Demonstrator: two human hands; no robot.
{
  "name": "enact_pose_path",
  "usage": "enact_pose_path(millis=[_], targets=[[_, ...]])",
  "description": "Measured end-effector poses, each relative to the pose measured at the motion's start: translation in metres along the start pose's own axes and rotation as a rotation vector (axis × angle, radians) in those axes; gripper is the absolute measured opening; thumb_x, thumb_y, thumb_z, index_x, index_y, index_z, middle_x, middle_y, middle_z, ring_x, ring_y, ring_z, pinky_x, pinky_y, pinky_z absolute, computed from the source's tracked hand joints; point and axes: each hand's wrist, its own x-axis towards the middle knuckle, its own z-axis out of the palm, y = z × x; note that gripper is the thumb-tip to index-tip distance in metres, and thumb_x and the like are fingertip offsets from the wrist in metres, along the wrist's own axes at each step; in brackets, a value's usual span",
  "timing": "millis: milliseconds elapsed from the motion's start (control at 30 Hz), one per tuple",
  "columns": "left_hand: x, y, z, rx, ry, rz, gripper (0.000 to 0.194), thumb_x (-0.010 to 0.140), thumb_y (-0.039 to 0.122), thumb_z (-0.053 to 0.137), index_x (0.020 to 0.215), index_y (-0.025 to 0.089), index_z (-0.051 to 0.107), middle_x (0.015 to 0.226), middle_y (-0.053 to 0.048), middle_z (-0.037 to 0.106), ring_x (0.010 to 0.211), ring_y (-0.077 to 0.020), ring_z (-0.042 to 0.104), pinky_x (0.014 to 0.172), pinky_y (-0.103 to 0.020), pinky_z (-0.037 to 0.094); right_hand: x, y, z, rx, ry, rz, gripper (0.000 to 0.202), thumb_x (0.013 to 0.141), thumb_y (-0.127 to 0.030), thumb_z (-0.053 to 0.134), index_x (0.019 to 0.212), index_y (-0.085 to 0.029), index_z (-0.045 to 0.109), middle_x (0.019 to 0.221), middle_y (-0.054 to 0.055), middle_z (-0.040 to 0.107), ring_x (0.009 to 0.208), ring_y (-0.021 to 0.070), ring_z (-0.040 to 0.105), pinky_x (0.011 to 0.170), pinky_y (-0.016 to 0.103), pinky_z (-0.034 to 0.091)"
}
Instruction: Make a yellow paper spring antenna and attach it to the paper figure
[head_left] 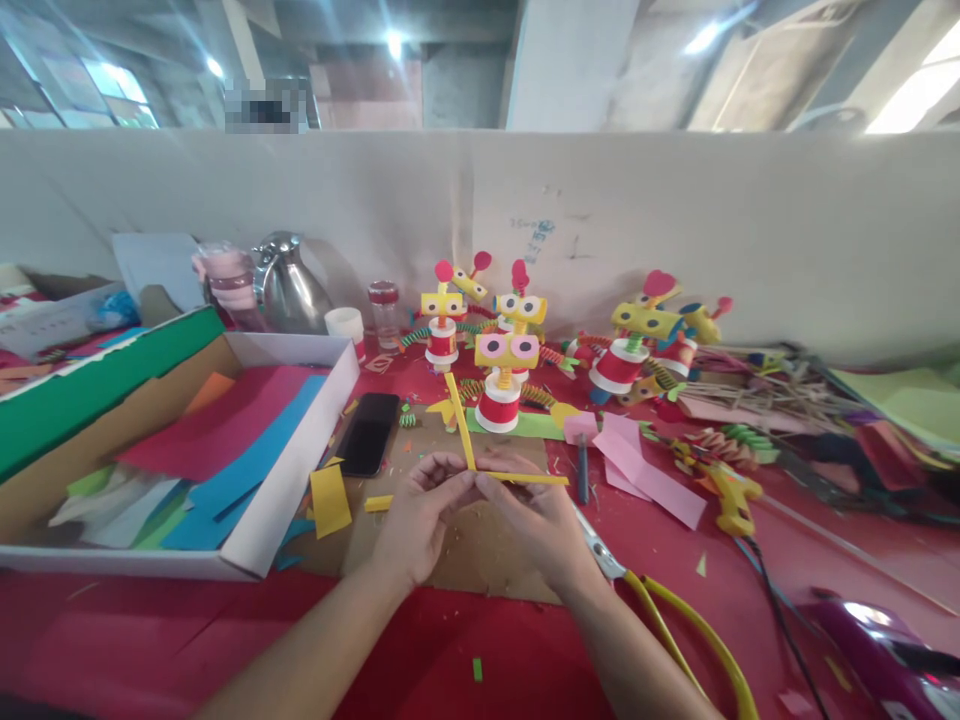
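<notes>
Two narrow yellow paper strips (pixel 460 425) meet at a corner between my hands, one rising up and the other stretching to the right. My left hand (pixel 431 505) pinches the strips at the corner with thumb and fingers. Right beside it, thumb tips nearly touching, my right hand (pixel 532 510) grips the same corner and the strip running right. Below both hands lies a brown cardboard sheet (pixel 480 560). A paper-cup robot figure (pixel 499 405) with yellow head and pink-ringed eyes stands just beyond the strips.
Several similar figures (pixel 637 330) stand behind. At left are a white box (pixel 292 450) of coloured paper and a black phone (pixel 370 434). Yellow-handled scissors (pixel 652 600), pink paper (pixel 652 475), a yellow glue gun (pixel 731 495) and its cord lie at right. A steel jug (pixel 289 285) stands at the back.
</notes>
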Motion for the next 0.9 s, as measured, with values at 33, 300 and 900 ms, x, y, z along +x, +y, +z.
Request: enact_pose_path(millis=[33,300,900], targets=[[0.0,0.0,0.0,-0.013,-0.004,-0.003,0.017,0.064,0.016,0.077,0.076,0.016,0.065,0.077,0.002,0.064,0.075,-0.0101,0.062,0.079,-0.027,0.051,0.0,0.002,0.001,0.04,0.019,0.024,0.017,0.081,-0.031,0.063,0.092,-0.023,0.073,0.093,0.006,0.07,0.091,0.021,0.063,0.081,0.035,0.052],[-0.002,0.009,0.0,0.103,-0.08,-0.119,0.012,0.067,0.016,0.074,0.068,0.013,0.062,0.07,0.0,0.063,0.068,-0.0097,0.06,0.066,-0.022,0.05,0.005,0.003,-0.01,0.106,-0.127,0.104,0.012,0.08,-0.027,0.064,0.085,-0.022,0.074,0.09,0.004,0.068,0.089,0.0187,0.062,0.08,0.032,0.05],[-0.002,0.002,-0.003,-0.052,-0.044,-0.06,0.013,0.072,0.012,0.071,0.082,0.014,0.063,0.086,-0.002,0.067,0.08,-0.0117,0.064,0.077,-0.025,0.054,0.002,-0.004,-0.004,0.172,-0.086,0.123,0.015,0.081,-0.031,0.064,0.091,-0.023,0.074,0.101,0.005,0.068,0.092,0.0202,0.062,0.079,0.031,0.051]])
